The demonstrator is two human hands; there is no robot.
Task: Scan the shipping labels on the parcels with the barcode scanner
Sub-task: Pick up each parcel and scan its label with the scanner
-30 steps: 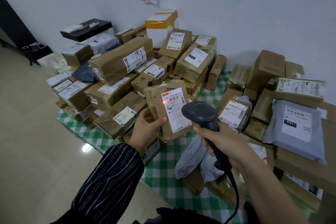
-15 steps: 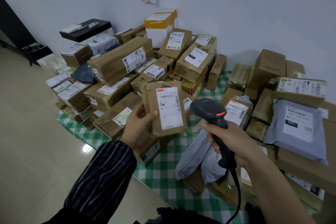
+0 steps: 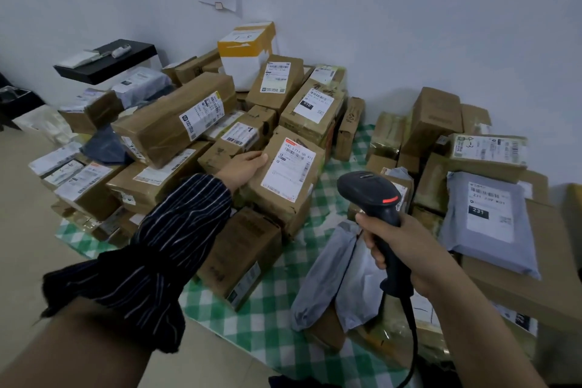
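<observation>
A flat brown parcel with a white shipping label lies tilted on top of the left pile of boxes. My left hand, in a striped sleeve, reaches out and holds its left edge, thumb on top. My right hand grips the handle of the black barcode scanner over the green checked cloth. The scanner's head sits to the right of the parcel and points toward the far side; a red band shows on its side. No red beam shows on the label.
Labelled brown boxes are heaped at left and against the wall. More boxes and a grey mailer bag lie at right. Grey bags lie on the green checked cloth. A black shelf stands far left.
My left hand has carried the parcel away from the scanner and set it down on the left pile. The scanner has drawn back to the right, and the red beam has left the label.
</observation>
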